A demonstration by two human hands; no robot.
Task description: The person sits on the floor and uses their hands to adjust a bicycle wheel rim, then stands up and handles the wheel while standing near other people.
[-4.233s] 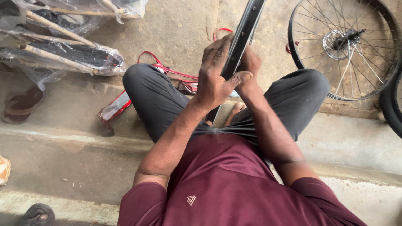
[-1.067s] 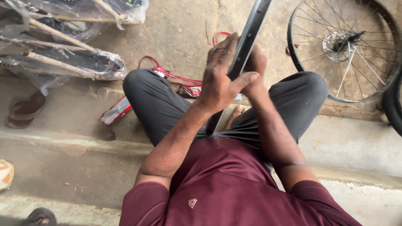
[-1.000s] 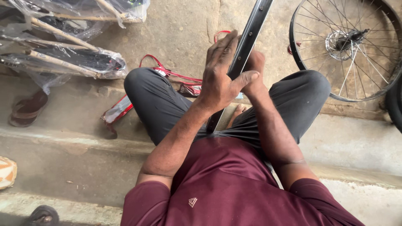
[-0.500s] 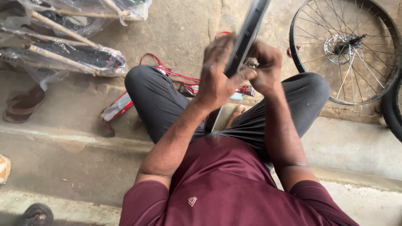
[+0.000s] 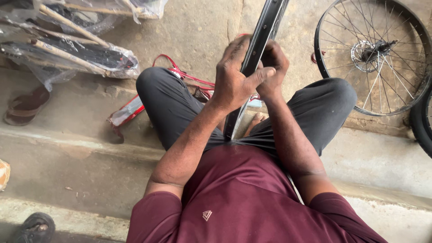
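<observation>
A black bicycle rim (image 5: 266,27) stands upright between my knees, its edge running from my lap up past the top of the view. My left hand (image 5: 234,76) wraps around the rim's left side, thumb pressed across it. My right hand (image 5: 272,67) grips the rim from the right at the same height, fingers curled around it. Both hands sit close together, touching the rim. What lies between my fingers and the rim is hidden.
A spoked bicycle wheel (image 5: 373,54) with a hub leans at the right, a black tyre (image 5: 420,126) beyond it. Plastic-wrapped bicycle parts (image 5: 72,49) lie at the upper left. A red-framed part (image 5: 130,110) lies by my left knee. Sandals (image 5: 24,105) rest on the concrete step (image 5: 76,148).
Both hands stay on the rim. My right hand lifted slightly half a second ago and has come back down against the rim beside my left hand.
</observation>
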